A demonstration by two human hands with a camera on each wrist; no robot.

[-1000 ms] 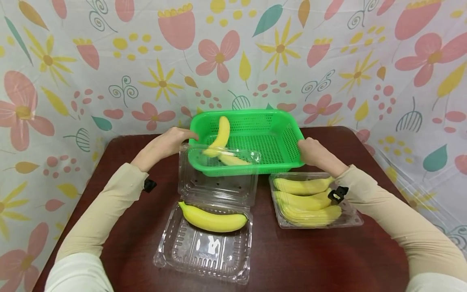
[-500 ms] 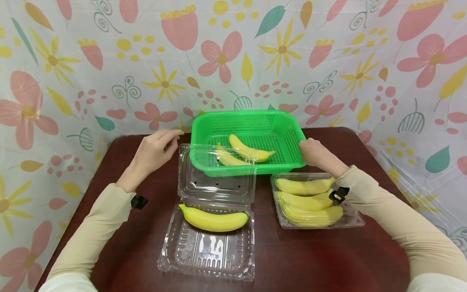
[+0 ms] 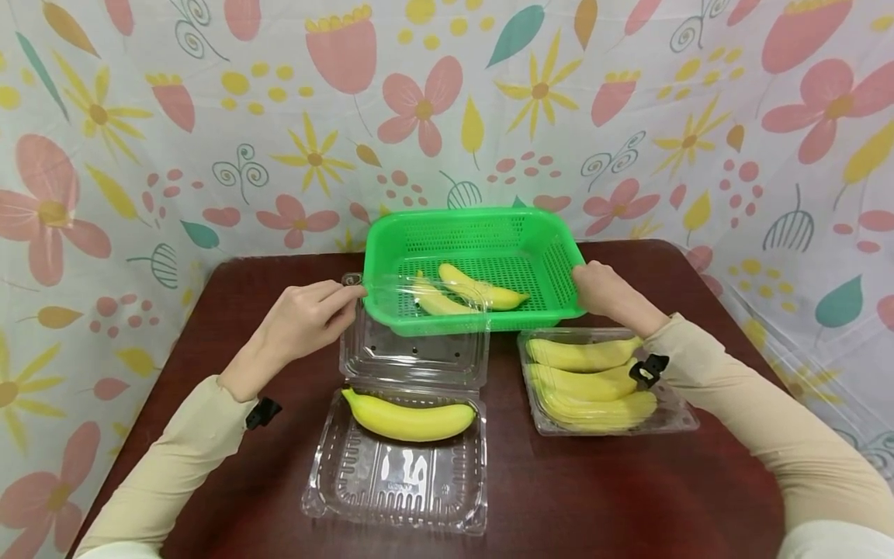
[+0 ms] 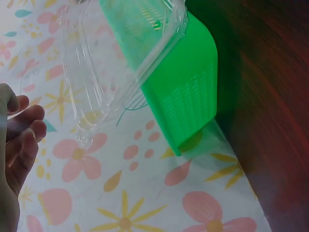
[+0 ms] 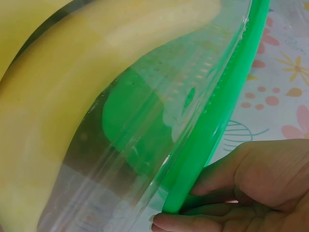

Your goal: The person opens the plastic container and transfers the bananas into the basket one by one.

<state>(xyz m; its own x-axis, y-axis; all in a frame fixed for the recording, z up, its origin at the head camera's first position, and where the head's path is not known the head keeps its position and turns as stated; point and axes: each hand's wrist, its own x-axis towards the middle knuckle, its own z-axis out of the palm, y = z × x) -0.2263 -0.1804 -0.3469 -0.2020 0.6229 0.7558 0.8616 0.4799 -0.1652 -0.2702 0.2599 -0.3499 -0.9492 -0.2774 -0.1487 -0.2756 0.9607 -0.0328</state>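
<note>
A green plastic basket (image 3: 471,323) stands at the back of the table with two bananas (image 3: 482,287) on its mesh floor. My right hand (image 3: 611,293) grips the basket's right rim; the right wrist view shows the thumb (image 5: 217,169) and fingers on either side of it. My left hand (image 3: 307,318) hovers near the raised lid (image 3: 412,365) of a clear clamshell box. Its loosely bent fingers (image 4: 29,137) hold nothing and look apart from the lid in the left wrist view. One banana (image 3: 408,417) lies in the base (image 3: 391,497) of that box.
To the right, a second clear box (image 3: 670,419) holds several bananas (image 3: 587,388) under its plastic, close in front of the basket. A floral curtain (image 3: 419,109) hangs behind the dark red table (image 3: 594,497). The raised lid overlaps the basket's front left in the head view.
My left hand has let go of the basket's left rim, drawn back, then moved toward the lid. One banana has slid from the basket's left side to its middle. My right hand keeps its grip.
</note>
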